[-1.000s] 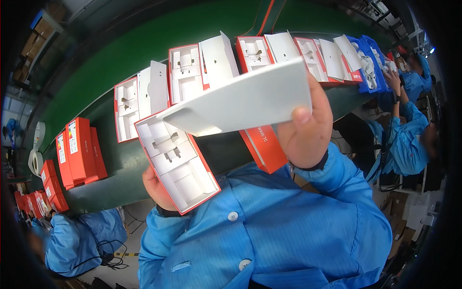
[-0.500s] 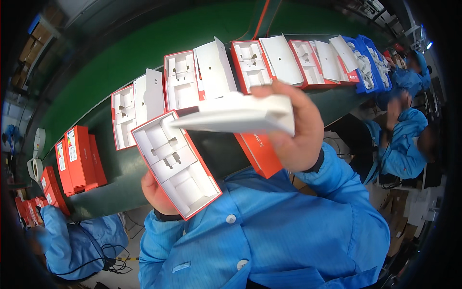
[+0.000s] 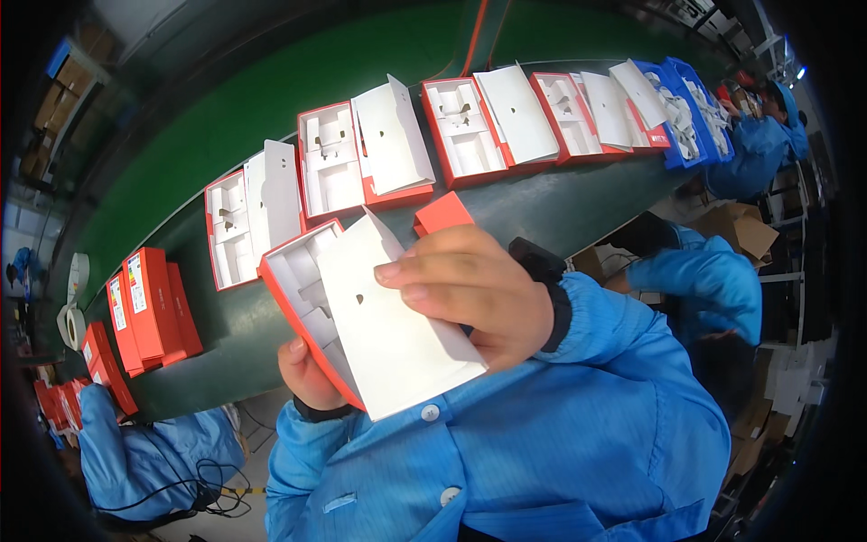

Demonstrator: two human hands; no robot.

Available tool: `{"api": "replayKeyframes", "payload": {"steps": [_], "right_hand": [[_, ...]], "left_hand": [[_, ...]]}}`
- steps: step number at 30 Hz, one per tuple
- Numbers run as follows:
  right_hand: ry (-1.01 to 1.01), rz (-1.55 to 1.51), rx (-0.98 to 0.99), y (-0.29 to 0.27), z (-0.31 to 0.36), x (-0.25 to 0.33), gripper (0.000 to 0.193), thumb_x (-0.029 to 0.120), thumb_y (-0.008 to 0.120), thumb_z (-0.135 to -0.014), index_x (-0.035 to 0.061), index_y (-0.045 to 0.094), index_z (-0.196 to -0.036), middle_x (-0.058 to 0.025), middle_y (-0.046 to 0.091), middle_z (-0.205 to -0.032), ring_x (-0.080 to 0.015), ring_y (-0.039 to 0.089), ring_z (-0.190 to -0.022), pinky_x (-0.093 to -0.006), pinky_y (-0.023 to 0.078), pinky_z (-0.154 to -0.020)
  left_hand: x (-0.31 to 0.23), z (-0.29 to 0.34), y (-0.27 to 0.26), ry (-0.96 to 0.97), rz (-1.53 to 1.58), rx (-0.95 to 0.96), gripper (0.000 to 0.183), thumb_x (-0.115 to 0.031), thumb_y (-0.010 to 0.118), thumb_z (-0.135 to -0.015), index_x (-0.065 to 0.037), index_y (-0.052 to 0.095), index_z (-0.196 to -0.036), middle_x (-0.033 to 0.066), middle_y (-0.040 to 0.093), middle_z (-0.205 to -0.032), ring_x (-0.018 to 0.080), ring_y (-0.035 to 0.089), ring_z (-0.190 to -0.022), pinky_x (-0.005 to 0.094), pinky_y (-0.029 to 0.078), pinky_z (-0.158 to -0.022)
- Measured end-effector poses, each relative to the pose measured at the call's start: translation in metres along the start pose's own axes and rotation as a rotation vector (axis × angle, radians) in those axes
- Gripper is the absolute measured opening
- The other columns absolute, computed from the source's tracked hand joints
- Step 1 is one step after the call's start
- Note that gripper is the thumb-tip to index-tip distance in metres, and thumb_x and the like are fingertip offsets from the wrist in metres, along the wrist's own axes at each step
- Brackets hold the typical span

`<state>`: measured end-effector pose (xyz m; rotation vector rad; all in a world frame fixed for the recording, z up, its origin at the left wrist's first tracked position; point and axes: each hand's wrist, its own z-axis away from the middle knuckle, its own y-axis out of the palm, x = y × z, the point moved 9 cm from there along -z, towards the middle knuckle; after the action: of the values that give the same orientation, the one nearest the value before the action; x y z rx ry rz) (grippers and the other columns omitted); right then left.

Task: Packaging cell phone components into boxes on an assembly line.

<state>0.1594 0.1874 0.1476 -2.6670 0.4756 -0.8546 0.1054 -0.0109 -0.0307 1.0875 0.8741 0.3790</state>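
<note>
My left hand [image 3: 309,375] grips the lower left edge of an open red box [image 3: 294,268], tilted in front of my chest. Its white card insert has several compartments and small cut-outs. A flat white card piece [image 3: 366,330] with a small dark notch lies slantwise over the right part of the box, hiding much of the insert. My right hand [image 3: 479,298] is closed on that white card piece, with fingers across its face and the thumb hidden beneath. Just beyond my right hand, a red box part [image 3: 442,213] shows on the bench.
Along the far side of the green bench [image 3: 560,206] stand several open red boxes [image 3: 330,167] with white inserts and white card pieces leaning beside them. Closed red boxes [image 3: 155,312] stand at the left. Blue bins [image 3: 675,122] hold white items at the far right. Co-workers in blue [image 3: 172,452] sit nearby.
My right hand has brought the white card piece down and left, turning its broad face up over the box. More of the box's insert is now covered. The left hand keeps its hold.
</note>
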Motion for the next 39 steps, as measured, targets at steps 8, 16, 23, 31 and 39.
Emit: {"api": "replayKeyframes", "payload": {"steps": [8,16,23,31,39], "right_hand": [[0.011,0.062,0.013,0.004,-0.001,-0.009,0.048,0.017,0.087,-0.082,0.0073,0.06,-0.12,-0.017,0.062,-0.134,-0.0364,0.062,-0.115,-0.0473,0.051,-0.094],[-0.145,0.144,0.266,0.02,-0.01,-0.002,0.037,0.02,0.083,-0.071,0.0096,0.06,-0.097,-0.0099,0.058,-0.102,-0.0325,0.063,-0.104,-0.0454,0.048,-0.087],[-0.185,0.137,0.509,0.042,-0.017,0.005,0.033,0.027,0.077,-0.069,0.009,0.061,-0.092,-0.0062,0.056,-0.092,-0.0267,0.061,-0.095,-0.0424,0.046,-0.084],[-0.236,0.129,0.484,0.059,-0.013,0.009,0.026,0.025,0.079,-0.07,0.011,0.064,-0.086,-0.0028,0.06,-0.089,-0.0216,0.058,-0.089,-0.0362,0.044,-0.077],[-0.282,0.219,0.547,0.065,-0.009,0.013,0.014,0.021,0.073,-0.078,0.0115,0.063,-0.078,-0.0013,0.057,-0.083,-0.0209,0.057,-0.084,-0.035,0.044,-0.075]], "left_hand": [[0.002,-0.002,0.012,0.011,-0.021,0.018,0.076,-0.043,0.058,-0.091,0.005,0.046,-0.15,0.0213,0.059,-0.145,0.034,0.06,-0.129,0.0441,0.049,-0.108],[0.004,-0.001,0.021,-0.012,-0.052,0.015,0.078,-0.044,0.059,-0.091,0.005,0.044,-0.15,0.0211,0.06,-0.143,0.0346,0.061,-0.128,0.0452,0.05,-0.107],[0.009,0.003,0.025,-0.021,-0.053,0.018,0.072,-0.045,0.051,-0.094,-0.003,0.045,-0.152,0.0175,0.061,-0.141,0.0306,0.063,-0.126,0.0451,0.052,-0.106],[0.005,0.01,0.022,0.027,-0.024,-0.029,0.07,-0.044,0.049,-0.096,-0.005,0.045,-0.153,0.0166,0.06,-0.142,0.0299,0.061,-0.127,0.0454,0.051,-0.107],[-0.002,0.011,0.018,0.043,-0.017,-0.049,0.066,-0.044,0.05,-0.096,-0.006,0.049,-0.149,0.0175,0.061,-0.14,0.0304,0.062,-0.124,0.0457,0.053,-0.105]]}}
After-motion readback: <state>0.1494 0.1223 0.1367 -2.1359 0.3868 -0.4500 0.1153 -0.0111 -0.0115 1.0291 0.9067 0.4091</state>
